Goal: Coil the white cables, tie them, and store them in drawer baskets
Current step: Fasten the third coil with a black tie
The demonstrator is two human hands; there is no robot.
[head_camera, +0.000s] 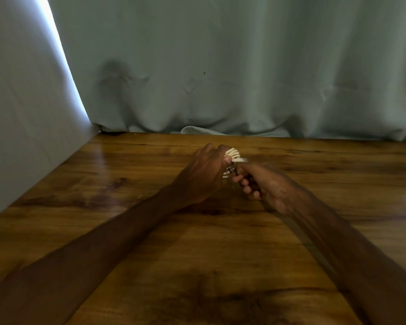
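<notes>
Head view, left to right. Far left: pale wall (pixel 21 113), meeting a grey-green curtain (pixel 220 66) hung along the back edge of a wooden table (pixel 103 195). No drawer or baskets in sight.

Left hand (pixel 203 171): in from lower left, held over the table's middle, fingers curled round a coil (pixel 234 154) of white cable. Clamped on the coil, then, with only the top loops and a sliver of the lower ones showing past the thumb. Loops stacked side by side; long axis of the bundle judged to run up and away from the palm, toward the curtain.

Just right of that grip: thin dark tie (pixel 231 170), crossing the coil's waist between the two hands.

Right hand (pixel 265 187): in from lower right, blurred, close against the coil's right side. Thumb and forefinger pinching the tie's end, other fingers curled under; readable despite the blur, though not sharply.

Key relation: coil to the right of the left palm and to the left of the right fingertips, both hands equally near, tie lying across the loops rather than along them.

Judged step: tying, with coiling apparently finished and storing not yet begun. Next move probably a pull or twist of the tie rightward, away from the left hand's hold. Firm left grip needed throughout, to prevent sprung loops.
</notes>
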